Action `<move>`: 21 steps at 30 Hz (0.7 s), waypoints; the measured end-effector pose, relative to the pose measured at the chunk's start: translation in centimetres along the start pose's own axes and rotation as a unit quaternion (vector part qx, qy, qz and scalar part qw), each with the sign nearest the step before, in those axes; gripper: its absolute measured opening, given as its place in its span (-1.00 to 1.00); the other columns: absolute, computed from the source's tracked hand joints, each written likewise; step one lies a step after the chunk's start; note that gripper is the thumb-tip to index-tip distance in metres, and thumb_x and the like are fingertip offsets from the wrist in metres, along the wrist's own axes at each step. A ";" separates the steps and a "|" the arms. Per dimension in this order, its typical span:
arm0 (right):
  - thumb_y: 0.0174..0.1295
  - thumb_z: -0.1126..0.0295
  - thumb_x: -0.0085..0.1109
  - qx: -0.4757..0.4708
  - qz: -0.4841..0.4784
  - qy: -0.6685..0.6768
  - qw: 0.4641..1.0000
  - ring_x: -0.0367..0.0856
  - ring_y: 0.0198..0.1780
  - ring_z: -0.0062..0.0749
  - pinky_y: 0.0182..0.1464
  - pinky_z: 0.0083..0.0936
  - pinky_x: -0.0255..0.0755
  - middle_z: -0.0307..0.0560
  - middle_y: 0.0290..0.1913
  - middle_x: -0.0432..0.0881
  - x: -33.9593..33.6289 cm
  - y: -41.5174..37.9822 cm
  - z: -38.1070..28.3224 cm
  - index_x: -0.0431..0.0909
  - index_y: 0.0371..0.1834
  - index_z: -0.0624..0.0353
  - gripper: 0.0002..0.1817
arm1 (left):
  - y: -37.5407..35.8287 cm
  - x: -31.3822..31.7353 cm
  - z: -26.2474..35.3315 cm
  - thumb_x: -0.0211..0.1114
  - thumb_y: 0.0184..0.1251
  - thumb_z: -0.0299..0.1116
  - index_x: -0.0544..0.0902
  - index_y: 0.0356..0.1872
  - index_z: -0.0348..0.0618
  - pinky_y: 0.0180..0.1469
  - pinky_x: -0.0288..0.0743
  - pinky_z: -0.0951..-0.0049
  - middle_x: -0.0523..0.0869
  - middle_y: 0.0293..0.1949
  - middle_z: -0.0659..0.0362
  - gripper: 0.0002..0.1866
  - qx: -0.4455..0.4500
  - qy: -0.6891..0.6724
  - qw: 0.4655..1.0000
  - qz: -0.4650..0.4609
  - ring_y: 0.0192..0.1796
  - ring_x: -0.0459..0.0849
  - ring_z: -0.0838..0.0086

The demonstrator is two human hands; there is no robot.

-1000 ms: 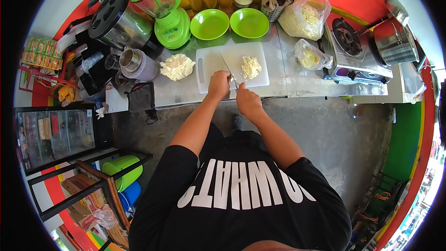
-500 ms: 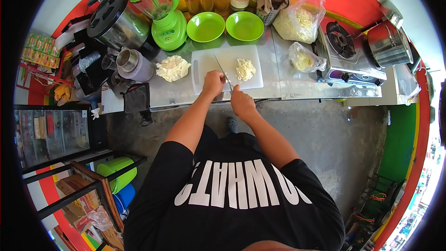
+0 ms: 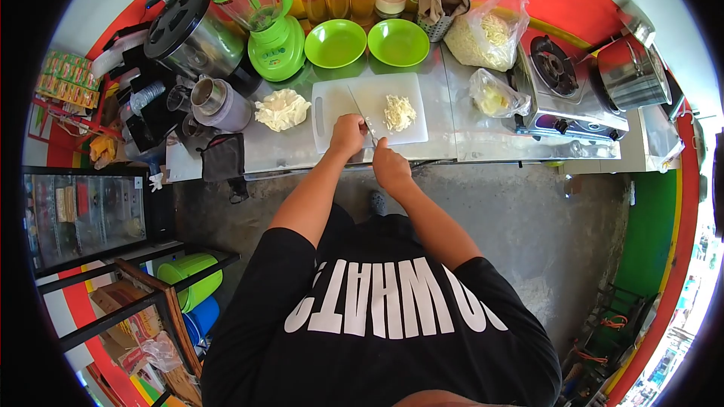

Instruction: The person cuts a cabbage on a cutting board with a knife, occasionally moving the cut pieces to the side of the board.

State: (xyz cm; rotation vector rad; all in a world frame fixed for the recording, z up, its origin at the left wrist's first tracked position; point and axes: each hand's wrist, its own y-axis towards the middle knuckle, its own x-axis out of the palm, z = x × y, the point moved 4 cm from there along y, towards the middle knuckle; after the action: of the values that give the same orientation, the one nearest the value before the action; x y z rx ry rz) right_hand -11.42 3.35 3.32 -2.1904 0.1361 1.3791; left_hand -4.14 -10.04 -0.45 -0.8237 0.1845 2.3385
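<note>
A white cutting board (image 3: 332,102) lies on the steel counter with a pile of pale shredded food (image 3: 400,113) on its right half. My right hand (image 3: 391,163) is closed round the handle of a knife (image 3: 359,108), whose blade points up and left over the board. Close to the blade, my left hand (image 3: 348,134) has its fingers bent together at the board's near edge; small pale bits show beside them, but what it holds is hidden. Left of the board sits a crumpled whitish bundle (image 3: 283,110).
Two green bowls (image 3: 335,44) (image 3: 398,43) stand behind the board, beside a green blender (image 3: 276,49). On the right are a large bag of shreds (image 3: 486,34), a smaller bag (image 3: 498,94) and a gas stove (image 3: 554,64) with a pot (image 3: 632,75).
My right hand and the knife have shifted slightly left, closer to my left hand. The knife's angle has changed a little.
</note>
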 end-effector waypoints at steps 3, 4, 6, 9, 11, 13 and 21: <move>0.38 0.48 0.06 -0.002 0.008 0.002 1.000 0.81 -0.11 0.15 -0.07 -0.09 0.71 0.33 -0.19 0.76 0.4 0.9 0.0 0.28 0.11 0.40 -0.67 | 0.2 0.2 -0.4 0.23 0.14 -0.70 0.72 -0.36 -0.35 -0.19 0.67 0.37 0.80 -0.39 -0.03 -0.87 -0.019 0.003 1.000 -0.001 -0.29 0.81 0.31; 0.38 0.48 0.06 -0.002 0.008 0.000 1.000 0.81 -0.11 0.15 -0.07 -0.09 0.71 0.33 -0.19 0.76 0.1 1.3 0.1 0.28 0.11 0.40 -0.67 | 0.2 0.1 -0.3 0.23 0.14 -0.70 0.72 -0.36 -0.35 -0.19 0.67 0.37 0.80 -0.39 -0.03 -0.87 -0.020 0.002 1.000 0.000 -0.29 0.81 0.31; 0.39 0.47 0.05 -0.014 0.005 -0.009 1.000 0.82 -0.12 0.13 -0.08 -0.11 0.71 0.31 -0.20 0.77 -0.7 1.6 0.0 0.28 0.11 0.39 -0.68 | 0.3 0.1 0.0 0.23 0.13 -0.70 0.72 -0.34 -0.35 -0.17 0.67 0.36 0.80 -0.38 -0.04 -0.86 0.001 0.072 0.997 -0.012 -0.26 0.82 0.30; 0.38 0.49 0.06 -0.018 0.005 -0.020 1.000 0.82 -0.12 0.12 -0.10 -0.13 0.72 0.30 -0.20 0.77 -1.4 0.9 -0.3 0.28 0.11 0.38 -0.68 | 0.3 0.1 -0.1 0.22 0.13 -0.71 0.73 -0.33 -0.36 -0.16 0.68 0.35 0.81 -0.37 -0.05 -0.85 0.003 0.026 1.000 -0.005 -0.24 0.83 0.27; 0.37 0.50 0.07 -0.013 0.000 -0.019 1.000 0.82 -0.12 0.12 -0.10 -0.13 0.72 0.30 -0.20 0.77 -1.0 0.2 -0.4 0.28 0.10 0.37 -0.68 | 0.3 0.2 -0.5 0.25 0.12 -0.66 0.72 -0.37 -0.31 -0.16 0.67 0.27 0.80 -0.37 -0.06 -0.89 -0.003 0.022 1.000 -0.003 -0.25 0.82 0.18; 0.37 0.50 0.08 -0.010 -0.003 -0.018 1.000 0.82 -0.12 0.12 -0.10 -0.13 0.72 0.30 -0.20 0.77 -0.3 0.4 -0.3 0.28 0.09 0.37 -0.69 | 0.3 0.0 -0.6 0.28 0.11 -0.60 0.72 -0.41 -0.27 -0.16 0.66 0.19 0.79 -0.38 -0.07 -0.92 -0.009 0.018 1.000 0.001 -0.26 0.80 0.08; 0.35 0.49 0.11 -0.015 -0.004 -0.017 1.000 0.82 -0.12 0.15 -0.10 -0.12 0.72 0.30 -0.19 0.77 -1.1 1.6 -0.6 0.28 0.09 0.37 -0.67 | 0.1 -0.6 0.6 0.27 0.11 -0.67 0.70 -0.40 -0.34 -0.20 0.67 0.30 0.80 -0.39 -0.07 -0.92 0.005 0.066 0.998 -0.006 -0.27 0.83 0.19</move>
State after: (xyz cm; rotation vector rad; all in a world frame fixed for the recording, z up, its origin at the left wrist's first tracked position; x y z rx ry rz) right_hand -12.08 1.47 3.80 -2.1885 0.0953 1.4206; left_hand -4.16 -10.28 0.37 -0.9731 0.2478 2.2717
